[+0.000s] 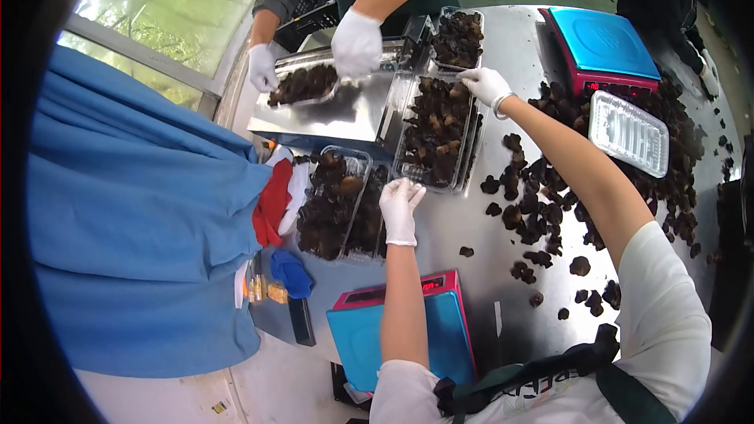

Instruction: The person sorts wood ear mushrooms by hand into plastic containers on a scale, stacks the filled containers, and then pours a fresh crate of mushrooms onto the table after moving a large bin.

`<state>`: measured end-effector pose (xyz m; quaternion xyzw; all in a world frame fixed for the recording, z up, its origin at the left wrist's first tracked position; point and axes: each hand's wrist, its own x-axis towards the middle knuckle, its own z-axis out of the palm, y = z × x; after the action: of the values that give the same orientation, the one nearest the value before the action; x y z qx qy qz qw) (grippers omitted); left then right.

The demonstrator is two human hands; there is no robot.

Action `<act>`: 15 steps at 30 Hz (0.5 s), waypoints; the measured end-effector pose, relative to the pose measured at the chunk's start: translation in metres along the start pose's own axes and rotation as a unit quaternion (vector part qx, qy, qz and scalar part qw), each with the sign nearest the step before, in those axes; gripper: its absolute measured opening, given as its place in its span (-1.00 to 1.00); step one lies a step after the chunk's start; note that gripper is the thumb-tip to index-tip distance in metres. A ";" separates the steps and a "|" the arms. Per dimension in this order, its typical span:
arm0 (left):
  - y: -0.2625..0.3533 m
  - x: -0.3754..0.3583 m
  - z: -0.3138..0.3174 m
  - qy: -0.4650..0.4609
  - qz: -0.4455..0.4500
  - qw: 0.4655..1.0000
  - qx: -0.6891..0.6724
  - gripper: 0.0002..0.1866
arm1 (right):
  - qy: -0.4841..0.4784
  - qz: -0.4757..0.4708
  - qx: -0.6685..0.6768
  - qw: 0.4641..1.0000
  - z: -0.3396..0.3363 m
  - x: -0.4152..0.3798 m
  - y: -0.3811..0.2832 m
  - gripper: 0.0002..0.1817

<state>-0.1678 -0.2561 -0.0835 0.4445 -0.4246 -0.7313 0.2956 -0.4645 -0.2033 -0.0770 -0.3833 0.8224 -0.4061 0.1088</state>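
Observation:
My left hand [401, 202], in a white glove, is closed at the lower left corner of a clear plastic tray [453, 186] filled with dark, curled mushroom-like pieces [437, 127]. At the tray's upper right corner is my right hand [484, 87], also gloved, with its fingers on the rim. The tray lies on the metal table over what looks like another filled tray. Further filled trays [334, 204] stand to the left of my left hand, and one more [458, 39] lies just beyond the held tray.
A co-worker's gloved hands [357, 45] are over a metal machine [345, 114] bearing a filled tray. A blue-topped scale [605, 43] stands far right, another [404, 338] near me. Loose dark pieces [542, 212] and an empty tray [629, 133] lie right. Another person's hand [709, 76] is far right.

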 end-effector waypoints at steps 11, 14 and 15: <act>-0.006 -0.003 0.004 0.009 0.035 0.999 0.005 -0.88 | -0.059 0.300 0.384 0.871 0.081 -0.106 0.008 0.11; -0.003 0.002 0.003 0.030 0.052 0.998 -0.006 -0.87 | -0.075 0.275 0.415 0.864 0.074 -0.095 -0.026 -0.02; -0.001 0.004 0.003 0.039 0.055 0.998 -0.010 -0.87 | -0.089 0.258 0.438 0.856 0.069 -0.094 -0.036 -0.03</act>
<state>-0.1719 -0.2576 -0.0856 0.4454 -0.4290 -0.7002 0.3567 -0.3471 -0.1894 -0.1074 -0.1049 0.6154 -0.6460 0.4393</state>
